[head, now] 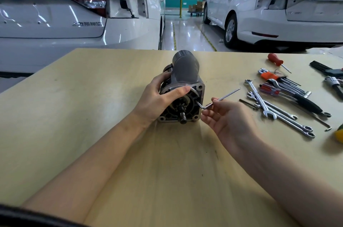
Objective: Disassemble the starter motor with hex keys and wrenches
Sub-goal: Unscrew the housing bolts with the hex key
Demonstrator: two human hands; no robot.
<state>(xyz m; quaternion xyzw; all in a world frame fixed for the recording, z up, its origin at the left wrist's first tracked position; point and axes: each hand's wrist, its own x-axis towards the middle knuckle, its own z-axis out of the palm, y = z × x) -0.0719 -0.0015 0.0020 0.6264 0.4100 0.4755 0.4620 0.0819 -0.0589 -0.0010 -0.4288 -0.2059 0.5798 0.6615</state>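
Left hand (157,100) grips starter motor (182,87) mid-frame; right hand (228,121) pinches hex key (219,99), short end seemingly in the flange bolt. Seat fully, turn w/ steady pressure.

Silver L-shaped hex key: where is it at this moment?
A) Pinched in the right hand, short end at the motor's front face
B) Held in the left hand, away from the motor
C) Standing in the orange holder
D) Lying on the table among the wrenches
A: the right hand pinches the silver L-shaped hex key near its bend, its short end meeting the front face of the grey starter motor, which the left hand grips.
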